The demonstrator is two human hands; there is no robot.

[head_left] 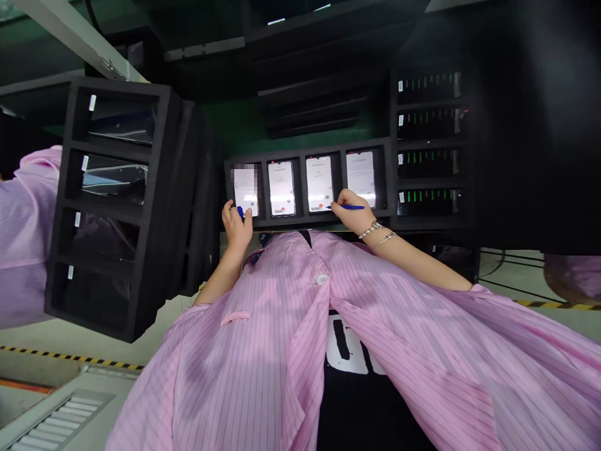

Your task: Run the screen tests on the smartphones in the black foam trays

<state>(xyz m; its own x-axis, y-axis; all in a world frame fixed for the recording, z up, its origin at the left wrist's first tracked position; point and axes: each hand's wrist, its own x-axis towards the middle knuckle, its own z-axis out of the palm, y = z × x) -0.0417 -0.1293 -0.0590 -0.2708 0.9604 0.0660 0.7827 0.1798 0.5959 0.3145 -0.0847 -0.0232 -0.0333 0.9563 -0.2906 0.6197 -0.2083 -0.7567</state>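
A black foam tray (300, 161) in front of me holds several smartphones in separate slots, their white screens lit. My right hand (355, 216) grips a blue pen (353, 207), its tip at the lower edge of the third phone (319, 178) from the left. A fourth phone (360, 169) lies just beyond that hand. By the bottom of the leftmost phone (246, 191), my left hand (238, 230) has its fingers curled around a small blue object (240, 212), mostly hidden. Between the hands lies the second phone (282, 181), untouched.
At right, another black tray (432, 216) holds several dark phones showing green marks. Stacked black foam trays (159, 188) with dark phones stand at left, close to my left arm. Beyond them shows a co-worker's pink sleeve (28, 232). A white post (89, 41) slants across the upper left.
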